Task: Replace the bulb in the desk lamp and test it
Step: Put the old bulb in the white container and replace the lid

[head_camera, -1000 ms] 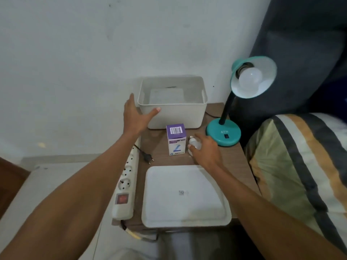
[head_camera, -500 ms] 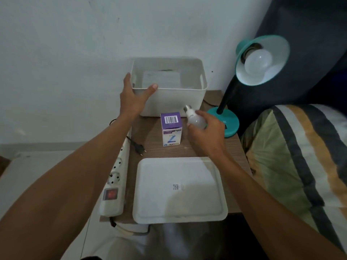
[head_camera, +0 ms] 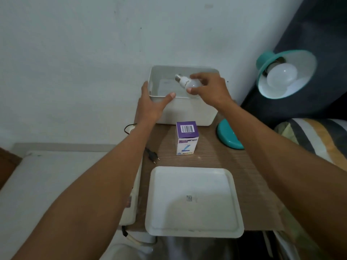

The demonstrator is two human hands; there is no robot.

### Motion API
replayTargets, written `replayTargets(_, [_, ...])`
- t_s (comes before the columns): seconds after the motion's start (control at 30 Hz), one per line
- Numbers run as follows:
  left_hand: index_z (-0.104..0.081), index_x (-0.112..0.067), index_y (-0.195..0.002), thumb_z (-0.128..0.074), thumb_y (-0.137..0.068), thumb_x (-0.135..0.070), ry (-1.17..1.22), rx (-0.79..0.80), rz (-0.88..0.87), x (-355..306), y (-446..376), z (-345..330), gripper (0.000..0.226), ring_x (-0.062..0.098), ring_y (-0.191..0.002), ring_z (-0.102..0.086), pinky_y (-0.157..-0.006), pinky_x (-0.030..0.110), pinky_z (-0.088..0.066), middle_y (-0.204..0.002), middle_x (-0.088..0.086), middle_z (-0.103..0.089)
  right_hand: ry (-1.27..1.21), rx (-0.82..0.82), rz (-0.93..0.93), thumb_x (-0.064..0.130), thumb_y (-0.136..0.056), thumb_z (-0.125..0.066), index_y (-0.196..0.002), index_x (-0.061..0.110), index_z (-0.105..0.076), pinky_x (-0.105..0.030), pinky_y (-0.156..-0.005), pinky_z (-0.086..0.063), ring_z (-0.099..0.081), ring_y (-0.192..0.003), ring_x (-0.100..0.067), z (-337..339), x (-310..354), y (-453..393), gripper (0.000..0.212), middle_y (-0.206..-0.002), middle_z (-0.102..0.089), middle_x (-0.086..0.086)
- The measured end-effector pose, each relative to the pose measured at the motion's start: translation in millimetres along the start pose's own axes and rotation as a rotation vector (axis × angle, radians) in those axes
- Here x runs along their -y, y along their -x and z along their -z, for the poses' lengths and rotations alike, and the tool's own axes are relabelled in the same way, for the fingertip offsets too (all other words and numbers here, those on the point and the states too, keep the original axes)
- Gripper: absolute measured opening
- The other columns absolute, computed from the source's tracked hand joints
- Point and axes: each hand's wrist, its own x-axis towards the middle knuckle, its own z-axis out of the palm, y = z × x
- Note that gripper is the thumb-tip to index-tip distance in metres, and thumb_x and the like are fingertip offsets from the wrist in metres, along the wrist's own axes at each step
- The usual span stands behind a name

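My right hand (head_camera: 210,90) holds a small white bulb (head_camera: 185,82) above the open white bin (head_camera: 187,111) at the back of the wooden table, its metal screw base pointing left. My left hand (head_camera: 151,103) grips the bin's front-left rim, thumb inside. A teal desk lamp stands at the right, its shade (head_camera: 285,72) tilted toward me with a white bulb (head_camera: 281,75) screwed in. Its round base (head_camera: 228,136) is partly hidden by my right forearm. A purple-and-white bulb box (head_camera: 186,137) stands upright in front of the bin.
A white tray (head_camera: 193,202) lies on the near part of the table (head_camera: 234,160). A loose black plug (head_camera: 153,155) rests left of the box. A white power strip (head_camera: 129,212) lies along the table's left edge. Striped bedding (head_camera: 315,139) is at the right.
My right hand lifted the small bulb off the table beside the box and carried it up over the bin. The left hand stayed on the bin's rim.
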Motion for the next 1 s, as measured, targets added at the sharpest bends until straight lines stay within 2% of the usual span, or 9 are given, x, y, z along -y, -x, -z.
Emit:
replayTargets(0.07, [-0.022,-0.027,-0.159,-0.078,-0.065,-0.074,-0.007,-0.015,-0.004,1.5,0.5,-1.8,0.118,0.021,-0.136,-0.049,-0.110,0.042,-0.047,-0.152,0.000,-0.048,0.055,0.051,-0.033,0.029,-0.076,-0.083,-0.120,0.029,-0.071,-0.029,-0.091,-0.051,-0.063,-0.108,-0.015,-5.8,-5.7,-7.1,0.046,-0.121,-0.067,-0.001])
replayTargets(0.23, [-0.024,-0.023,-0.158,-0.082,-0.074,-0.061,0.011,-0.052,-0.028,1.4,0.9,-8.0,0.109,0.019,-0.133,-0.050,-0.105,0.032,-0.049,-0.150,0.002,-0.050,0.177,0.188,-0.058,0.028,-0.082,-0.077,-0.116,0.025,-0.075,-0.021,-0.084,-0.040,-0.058,-0.111,-0.011,-5.3,-4.5,-25.1,0.034,-0.123,-0.067,0.003])
replayTargets(0.37, [-0.025,-0.022,-0.158,-0.083,-0.073,-0.060,0.046,-0.057,-0.027,0.5,-0.2,-8.5,0.110,0.018,-0.133,-0.051,-0.109,0.036,-0.049,-0.149,0.002,-0.050,0.214,0.219,-0.044,0.029,-0.087,-0.074,-0.120,0.022,-0.073,-0.022,-0.087,-0.039,-0.056,-0.106,-0.008,-6.3,-5.0,-29.3,0.034,-0.127,-0.068,-0.001])
replayTargets(0.5, [-0.014,-0.022,-0.161,-0.079,-0.077,-0.059,0.010,-0.009,-0.003,-7.4,3.3,-5.7,0.113,0.025,-0.145,-0.039,-0.115,0.041,-0.041,-0.160,0.005,-0.036,0.159,0.089,-0.008,0.034,-0.086,-0.075,-0.131,0.023,-0.064,-0.030,-0.095,-0.047,-0.059,-0.119,-0.019,-5.0,-8.4,-14.2,0.048,-0.131,-0.063,-0.007])
replayTargets(0.67, [0.004,-0.029,-0.162,-0.074,-0.068,-0.076,-0.056,-0.045,0.020,-15.9,19.3,9.0,0.131,0.028,-0.153,-0.026,-0.121,0.051,-0.032,-0.167,0.008,-0.023,0.076,-0.166,0.116,0.028,-0.090,-0.068,-0.128,0.019,-0.066,-0.039,-0.102,-0.050,-0.059,-0.118,-0.016,11.7,-9.3,23.2,0.039,-0.127,-0.067,-0.003])
replayTargets(0.73, [0.001,-0.031,-0.162,-0.071,-0.062,-0.084,-0.047,-0.074,0.045,-14.7,36.3,17.3,0.133,0.028,-0.153,-0.027,-0.120,0.053,-0.032,-0.166,0.008,-0.026,0.076,-0.195,0.126,0.024,-0.091,-0.067,-0.127,0.017,-0.067,-0.038,-0.099,-0.051,-0.061,-0.114,-0.017,19.8,-8.7,41.1,0.037,-0.123,-0.068,-0.004])
replayTargets(0.83, [-0.008,-0.029,-0.162,-0.072,-0.068,-0.079,-0.050,-0.100,0.069,-12.7,70.4,28.0,0.124,0.026,-0.152,-0.029,-0.120,0.053,-0.033,-0.164,0.006,-0.030,0.078,-0.206,0.098,0.023,-0.090,-0.069,-0.125,0.016,-0.068,-0.035,-0.095,-0.052,-0.065,-0.106,-0.019,30.5,-10.8,72.2,0.036,-0.118,-0.070,-0.005])
replayTargets(0.9, [-0.019,-0.023,-0.161,-0.075,-0.074,-0.069,-0.068,-0.091,0.050,-13.1,96.8,33.8,0.113,0.024,-0.148,-0.034,-0.119,0.044,-0.035,-0.161,0.005,-0.036,0.044,-0.195,0.041,0.022,-0.089,-0.070,-0.124,0.016,-0.069,-0.033,-0.092,-0.052,-0.065,-0.101,-0.018,33.3,-16.9,98.3,0.035,-0.114,-0.071,-0.005])
replayTargets(1.0, [-0.041,-0.019,-0.152,-0.079,-0.076,-0.062,-0.129,-0.021,0.034,-3.5,138.2,38.7,0.095,0.017,-0.128,-0.051,-0.103,0.031,-0.043,-0.142,-0.003,-0.050,0.069,-0.186,-0.065,0.022,-0.089,-0.070,-0.124,0.017,-0.069,-0.025,-0.088,-0.046,-0.063,-0.096,-0.014,31.0,-32.1,143.3,0.035,-0.112,-0.072,-0.005])
